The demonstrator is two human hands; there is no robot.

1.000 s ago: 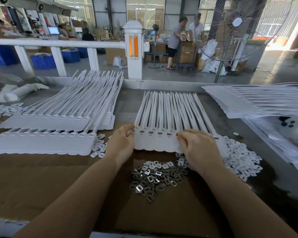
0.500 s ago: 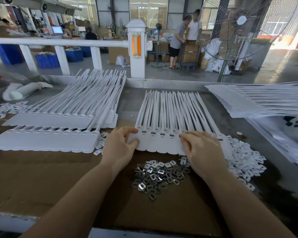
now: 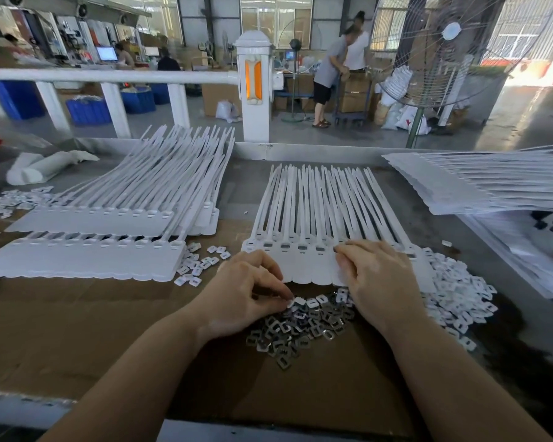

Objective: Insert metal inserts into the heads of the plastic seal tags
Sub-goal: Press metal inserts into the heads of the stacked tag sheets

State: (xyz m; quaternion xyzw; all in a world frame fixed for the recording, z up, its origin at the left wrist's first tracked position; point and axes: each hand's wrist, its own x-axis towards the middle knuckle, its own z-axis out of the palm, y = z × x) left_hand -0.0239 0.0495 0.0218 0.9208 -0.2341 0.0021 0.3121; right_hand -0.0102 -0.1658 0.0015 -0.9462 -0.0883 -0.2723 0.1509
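Nearest, on the cardboard-covered table (image 3: pixel 77 330): heap of metal inserts (image 3: pixel 300 327). Left hand (image 3: pixel 243 295) has dropped from the strip's left edge to this heap, fingertips pinching one piece (metal or plastic, cannot tell), so a fresh insertion is probably starting. Right hand (image 3: pixel 377 282) stays on the strip of seal tags (image 3: pixel 300 244), fingers curled, pinching at a head; first heads look filled. White plastic pieces (image 3: pixel 454 298) right. Stacked strips (image 3: pixel 103 237) left. Beyond: railing (image 3: pixel 109 76).
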